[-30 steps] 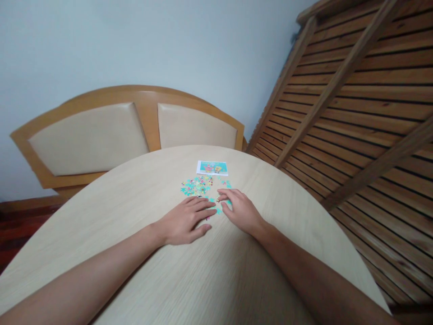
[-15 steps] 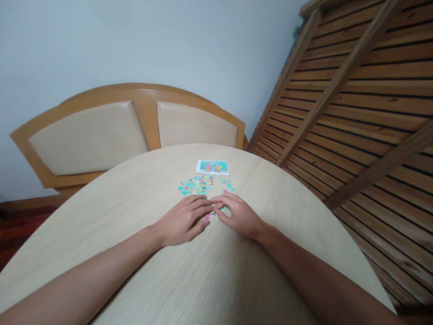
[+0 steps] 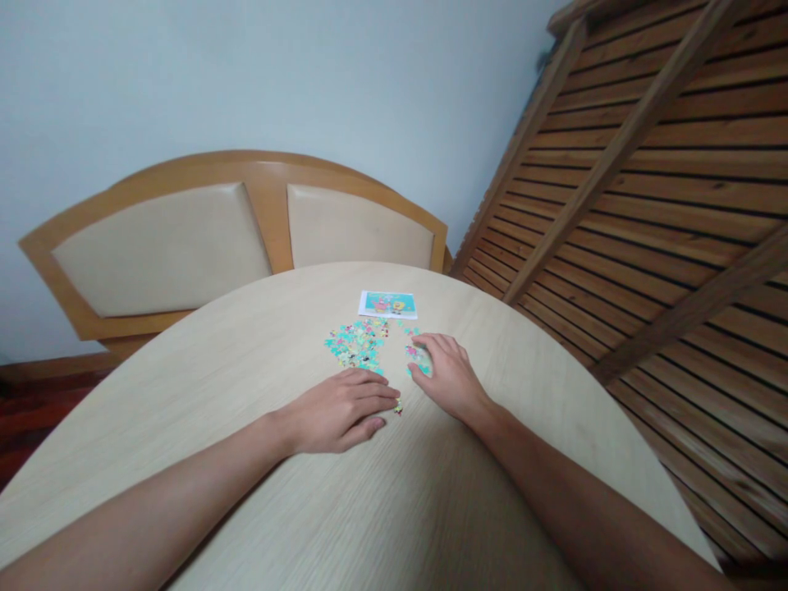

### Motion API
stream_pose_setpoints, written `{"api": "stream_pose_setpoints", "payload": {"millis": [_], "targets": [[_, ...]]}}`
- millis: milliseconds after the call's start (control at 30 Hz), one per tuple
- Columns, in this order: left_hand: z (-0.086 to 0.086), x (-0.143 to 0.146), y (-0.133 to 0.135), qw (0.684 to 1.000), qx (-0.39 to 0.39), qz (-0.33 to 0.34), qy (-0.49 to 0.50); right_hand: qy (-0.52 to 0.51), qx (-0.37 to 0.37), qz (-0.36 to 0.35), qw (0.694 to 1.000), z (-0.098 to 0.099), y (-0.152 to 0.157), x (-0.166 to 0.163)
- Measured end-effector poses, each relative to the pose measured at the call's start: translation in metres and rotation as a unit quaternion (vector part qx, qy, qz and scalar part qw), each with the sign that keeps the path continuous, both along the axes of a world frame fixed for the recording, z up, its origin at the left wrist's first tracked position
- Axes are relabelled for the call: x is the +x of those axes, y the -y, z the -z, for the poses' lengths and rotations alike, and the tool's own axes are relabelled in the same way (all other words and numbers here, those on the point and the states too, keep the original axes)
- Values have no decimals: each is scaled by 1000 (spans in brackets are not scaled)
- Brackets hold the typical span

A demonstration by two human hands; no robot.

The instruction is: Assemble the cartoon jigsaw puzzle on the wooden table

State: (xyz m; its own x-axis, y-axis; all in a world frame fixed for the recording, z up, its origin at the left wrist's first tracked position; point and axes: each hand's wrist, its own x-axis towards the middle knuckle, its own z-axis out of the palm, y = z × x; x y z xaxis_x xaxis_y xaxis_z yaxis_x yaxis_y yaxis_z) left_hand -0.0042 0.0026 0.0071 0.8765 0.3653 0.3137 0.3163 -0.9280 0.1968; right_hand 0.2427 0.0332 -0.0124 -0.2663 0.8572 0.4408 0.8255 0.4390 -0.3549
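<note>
Several small turquoise, yellow and pink jigsaw pieces (image 3: 357,343) lie scattered on a round pale wooden table (image 3: 258,361). My left hand (image 3: 341,409) rests flat on the table with its fingers stretched out, just short of the pile, and a few joined pieces (image 3: 398,405) lie at its fingertips. My right hand (image 3: 448,376) sits to the right of the pile with fingers curled over some pieces (image 3: 419,359); thumb and forefinger are close on them. A small picture card (image 3: 387,304) showing cartoon figures lies beyond the pile.
Behind the table stands a wooden bench back (image 3: 203,238) with two beige padded panels, against a pale blue wall. A slatted wooden frame (image 3: 646,189) leans at the right. The table's edge curves away on the right side.
My right hand has moved from beside the left hand's fingertips to the right and further away, onto pieces at the pile's right side. My left hand has stayed nearly in place.
</note>
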Motion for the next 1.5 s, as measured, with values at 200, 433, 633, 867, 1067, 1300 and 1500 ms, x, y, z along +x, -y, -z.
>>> {"api": "stream_pose_setpoints", "payload": {"millis": [200,433,633,867,1067,1300,1500], "targets": [[1,0,-1,1000,5,13,11,6,-19,34,999,-2,-1,0],[-1,-1,0,997,42,-64,24,8,-19,10,1000,-4,-1,-2],[-2,-2,-2,991,60,-118,32,63,-56,-71,994,-9,-9,-16],[-2,-5,1,999,41,-9,33,96,-78,-95,988,-7,-18,-24],[-2,-3,1,999,18,21,18,112,-5,-84,990,-12,5,-17],[-4,-4,2,1000,2,-21,9,97,-5,-124,987,-11,16,-10],[-4,-5,1,998,-9,-54,15,163,-13,-132,978,-24,23,-10]]}}
